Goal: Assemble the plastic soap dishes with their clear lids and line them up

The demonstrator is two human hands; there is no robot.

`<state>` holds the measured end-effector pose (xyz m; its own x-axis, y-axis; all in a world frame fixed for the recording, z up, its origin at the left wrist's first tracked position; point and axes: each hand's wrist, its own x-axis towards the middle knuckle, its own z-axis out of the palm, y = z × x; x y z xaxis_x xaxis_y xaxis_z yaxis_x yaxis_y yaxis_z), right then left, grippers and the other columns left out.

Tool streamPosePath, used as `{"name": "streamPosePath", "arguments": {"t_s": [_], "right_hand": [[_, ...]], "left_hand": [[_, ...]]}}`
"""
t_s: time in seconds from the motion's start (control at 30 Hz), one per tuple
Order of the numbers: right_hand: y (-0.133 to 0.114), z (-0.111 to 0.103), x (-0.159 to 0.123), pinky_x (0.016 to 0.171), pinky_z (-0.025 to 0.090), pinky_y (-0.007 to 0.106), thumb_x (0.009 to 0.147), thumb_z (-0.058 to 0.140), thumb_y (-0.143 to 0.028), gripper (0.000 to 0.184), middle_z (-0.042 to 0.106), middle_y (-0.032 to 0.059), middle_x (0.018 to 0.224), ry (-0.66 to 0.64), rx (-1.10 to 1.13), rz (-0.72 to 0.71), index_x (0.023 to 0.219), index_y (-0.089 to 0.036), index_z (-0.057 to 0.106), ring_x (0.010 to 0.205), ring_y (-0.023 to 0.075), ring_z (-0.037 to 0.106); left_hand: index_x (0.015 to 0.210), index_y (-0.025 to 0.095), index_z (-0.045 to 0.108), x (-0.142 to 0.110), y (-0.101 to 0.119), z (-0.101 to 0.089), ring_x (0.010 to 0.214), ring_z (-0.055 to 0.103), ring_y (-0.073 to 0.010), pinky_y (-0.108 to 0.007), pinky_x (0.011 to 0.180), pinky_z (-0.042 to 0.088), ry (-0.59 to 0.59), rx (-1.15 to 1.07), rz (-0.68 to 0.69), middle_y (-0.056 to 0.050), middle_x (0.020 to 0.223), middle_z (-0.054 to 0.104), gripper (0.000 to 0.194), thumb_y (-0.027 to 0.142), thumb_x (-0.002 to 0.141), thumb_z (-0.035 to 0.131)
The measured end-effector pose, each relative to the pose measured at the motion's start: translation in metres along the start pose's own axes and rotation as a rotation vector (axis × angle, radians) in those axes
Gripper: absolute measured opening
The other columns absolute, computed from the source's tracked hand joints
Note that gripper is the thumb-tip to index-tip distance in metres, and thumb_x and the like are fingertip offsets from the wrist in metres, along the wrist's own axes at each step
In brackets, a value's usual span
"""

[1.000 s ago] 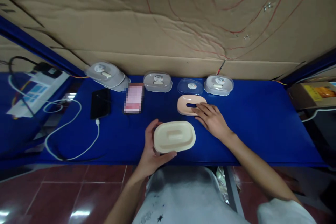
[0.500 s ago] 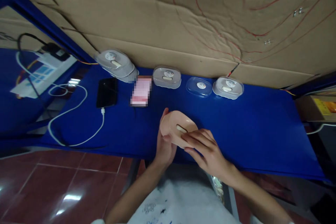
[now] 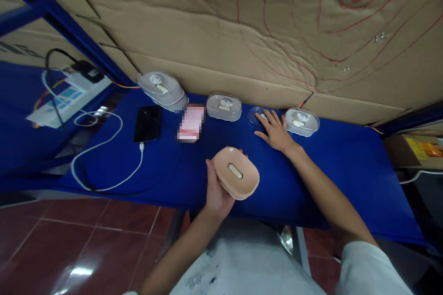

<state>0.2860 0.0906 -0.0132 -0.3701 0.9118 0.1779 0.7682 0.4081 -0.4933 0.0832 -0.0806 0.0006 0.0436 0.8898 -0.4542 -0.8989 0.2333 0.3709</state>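
Note:
My left hand (image 3: pixel 218 189) holds a pink oval soap dish (image 3: pixel 246 178) from its left side and from below. A cream, pill-shaped insert (image 3: pixel 236 170) lies in the middle of the dish's shallow hollow. Farther back on the table, my right hand (image 3: pixel 277 132) reaches over a clear oval lid (image 3: pixel 254 119). Its fingers are spread and cover much of the lid; whether they press on it I cannot tell. Just right of those fingertips sits a grey soap dish (image 3: pixel 302 123) under a clear lid with a round sticker.
Another grey lidded dish (image 3: pixel 224 107) and a stack of lidded dishes (image 3: pixel 162 91) stand along the cardboard wall (image 3: pixel 194 41). Two phones, one lit (image 3: pixel 191 123) and one black (image 3: pixel 147 123) on a white cable (image 3: pixel 122 180), lie left on the blue table (image 3: pixel 346 184). A power strip (image 3: pixel 71 99) is farther left.
My right hand has left the pink dish and moved forward onto the clear lid. The dish, still in my left hand, now shows its hollow and insert fully. The view has shifted slightly.

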Motion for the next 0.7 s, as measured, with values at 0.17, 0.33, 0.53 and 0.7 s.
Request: {"name": "streamPosePath", "arguments": {"t_s": [0.17, 0.33, 0.53, 0.7], "right_hand": [[-0.028, -0.005, -0.034, 0.116, 0.042, 0.057, 0.102, 0.064, -0.047, 0.052, 0.061, 0.0142, 0.146, -0.013, 0.098, 0.001, 0.147, -0.023, 0.059, 0.135, 0.0316, 0.054], [-0.076, -0.011, -0.087, 0.107, 0.054, 0.043, 0.108, 0.051, -0.047, 0.053, 0.061, 0.0077, 0.145, -0.127, 0.35, -0.061, 0.158, -0.034, 0.044, 0.129, 0.0239, 0.062], [-0.116, -0.007, -0.123, 0.117, 0.044, 0.06, 0.103, 0.061, -0.041, 0.063, 0.049, 0.0112, 0.147, 0.046, 0.261, -0.047, 0.161, -0.038, 0.038, 0.143, 0.0336, 0.046], [-0.124, 0.005, -0.135, 0.119, 0.044, 0.065, 0.105, 0.057, -0.037, 0.073, 0.034, 0.0113, 0.157, 0.053, 0.227, -0.07, 0.167, -0.044, 0.019, 0.154, 0.0379, 0.033]], "left_hand": [[0.139, 0.026, 0.066, 0.011, -0.004, -0.002, 0.139, 0.06, -0.0312, -0.048, 0.117, 0.047, 0.059, 0.019, 0.04, -0.009, 0.138, 0.072, 0.065, 0.072, 0.093, 0.06], [0.145, 0.028, 0.06, 0.018, -0.01, 0.004, 0.141, 0.058, -0.0301, -0.042, 0.117, 0.048, 0.038, 0.026, -0.014, -0.008, 0.144, 0.068, 0.068, 0.069, 0.091, 0.066], [0.155, 0.035, 0.046, 0.01, -0.018, 0.014, 0.133, 0.064, -0.0316, -0.047, 0.115, 0.049, -0.047, 0.122, 0.076, -0.008, 0.141, 0.068, 0.09, 0.073, 0.079, 0.074], [0.164, 0.038, 0.029, 0.008, -0.027, 0.002, 0.137, 0.061, -0.0336, -0.045, 0.117, 0.047, -0.092, 0.225, 0.229, -0.01, 0.147, 0.064, 0.107, 0.078, 0.075, 0.073]]}}
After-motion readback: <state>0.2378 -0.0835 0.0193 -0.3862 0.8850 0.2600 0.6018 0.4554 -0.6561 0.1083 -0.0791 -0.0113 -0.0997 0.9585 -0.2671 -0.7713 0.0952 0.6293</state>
